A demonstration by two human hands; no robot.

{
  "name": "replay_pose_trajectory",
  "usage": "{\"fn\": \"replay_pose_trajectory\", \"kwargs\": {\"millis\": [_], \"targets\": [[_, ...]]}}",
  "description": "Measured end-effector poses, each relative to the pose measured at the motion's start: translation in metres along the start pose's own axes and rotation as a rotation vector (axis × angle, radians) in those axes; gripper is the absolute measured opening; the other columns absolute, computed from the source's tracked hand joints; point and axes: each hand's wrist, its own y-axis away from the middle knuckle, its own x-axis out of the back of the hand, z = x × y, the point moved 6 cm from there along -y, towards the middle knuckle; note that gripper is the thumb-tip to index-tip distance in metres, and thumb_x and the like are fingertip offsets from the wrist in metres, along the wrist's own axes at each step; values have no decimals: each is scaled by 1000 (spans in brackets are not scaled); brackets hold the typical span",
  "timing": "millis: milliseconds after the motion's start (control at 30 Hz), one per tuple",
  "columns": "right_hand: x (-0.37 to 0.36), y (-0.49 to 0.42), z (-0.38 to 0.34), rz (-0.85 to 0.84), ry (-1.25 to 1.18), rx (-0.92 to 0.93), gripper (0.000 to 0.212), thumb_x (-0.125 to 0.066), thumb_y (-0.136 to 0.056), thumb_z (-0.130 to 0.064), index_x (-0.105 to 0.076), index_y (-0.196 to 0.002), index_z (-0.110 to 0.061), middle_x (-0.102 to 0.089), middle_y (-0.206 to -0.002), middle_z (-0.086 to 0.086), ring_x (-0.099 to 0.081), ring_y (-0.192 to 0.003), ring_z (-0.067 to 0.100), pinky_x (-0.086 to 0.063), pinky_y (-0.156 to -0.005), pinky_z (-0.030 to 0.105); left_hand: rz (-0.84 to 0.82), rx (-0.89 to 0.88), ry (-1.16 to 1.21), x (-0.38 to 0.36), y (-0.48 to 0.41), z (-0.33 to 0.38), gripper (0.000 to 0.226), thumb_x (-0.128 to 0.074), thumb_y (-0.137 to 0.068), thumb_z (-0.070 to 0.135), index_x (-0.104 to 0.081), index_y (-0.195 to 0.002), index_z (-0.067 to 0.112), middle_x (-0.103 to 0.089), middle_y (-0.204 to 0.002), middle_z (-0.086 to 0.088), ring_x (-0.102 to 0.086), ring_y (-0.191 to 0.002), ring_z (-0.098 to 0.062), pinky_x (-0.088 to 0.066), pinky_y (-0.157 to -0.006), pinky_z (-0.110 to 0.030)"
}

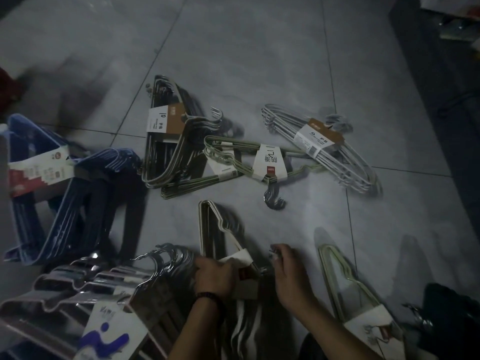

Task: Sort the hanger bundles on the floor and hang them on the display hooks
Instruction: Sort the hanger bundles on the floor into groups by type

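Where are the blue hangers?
In the head view, the bundle of blue plastic hangers sits at the far left, beside the dark wire hanger bundle and above the shiny chrome hangers.

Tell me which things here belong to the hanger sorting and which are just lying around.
Job: cream bundle held by left hand and right hand; blue bundle; green bundle; white bundle; brown-label bundle; chrome bundle; second cream bundle.
Lying about: dark red object, left edge; black object, bottom right.
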Motion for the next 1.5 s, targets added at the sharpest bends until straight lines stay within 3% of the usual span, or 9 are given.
{"fn": "replay_pose_trajectory", "kwargs": {"millis": [100,267,367,533,800,1000,1067,1167,1500], "targets": [[4,1,-6,-130,44,11,22,-46,-110,-29,-54,-130,-29,-56,-125,-3,-55,-117,13,-50,-100,36,46,-69,-35,5,12,18,98,-78,-64,55,-38,-140,8,-56,-135,-28,-57,-123,-47,-52,-101,-57],[36,-34,-44,-493,438,93,36,-42,-111,-32,-60,-135,-12,-62,-133,7,-57,-126,26,-43,-103,33,226,-533,-552,-4,51,90,104,-50,-92,67,17,-162,29,27,-168,-16,18,-156,-43,0,-124,-63],[65,-98,-81,-333,566,113,23,-56,-103,-27,-64,-120,-15,-67,-117,11,-64,-111,31,-47,-84,33,52,-626,-748,-38,24,96,88,-38,-96,72,14,-161,43,41,-161,-13,40,-146,-42,14,-117,-69],[50,-176,-137,-148,686,204,41,-61,-98,-19,-53,-137,-13,-45,-146,12,-52,-129,36,-49,-103,44,80,-633,-938,-55,0,78,68,-41,-106,42,-12,-165,28,44,-156,-9,61,-125,-45,33,-102,-71],[-9,-183,-139,-196,835,262,63,-67,-94,-25,-31,-145,-21,-38,-147,8,-48,-130,41,-47,-102,52,130,-616,-926,-53,6,80,67,-64,-97,32,-30,-155,31,20,-171,-11,54,-134,-44,46,-91,-60],[45,-167,-93,-103,1014,218,23,-59,-101,-29,-63,-123,-29,-49,-123,6,-60,-113,33,-51,-81,39,255,-654,-857,-50,-4,72,28,-61,-89,49,-58,-113,36,-39,-159,-18,4,-155,-48,7,-115,-67],[68,-156,-69,-47,986,320,15,-69,-96,-27,-70,-110,-31,-50,-110,2,-63,-100,29,-52,-72,37,305,-679,-836,-45,-7,71,39,-35,-90,45,-51,-125,37,-32,-162,-17,13,-156,-46,7,-117,-63],[96,-141,-29,-21,927,339,13,-74,-92,-20,-72,-103,-28,-52,-105,2,-62,-90,28,-55,-71,40,192,-657,-683,-41,6,75,78,-58,-94,43,-16,-159,28,15,-171,-7,31,-152,-35,6,-123,-63],[111,-84,-6,-17,656,483,24,-65,-83,-17,-69,-107,-19,-51,-119,2,-53,-107,25,-53,-93,34,-26,-695,-845,-86,53,103,78,-29,-96,72,3,-161,44,14,-173,2,26,-156,-31,14,-108,-84]]}}
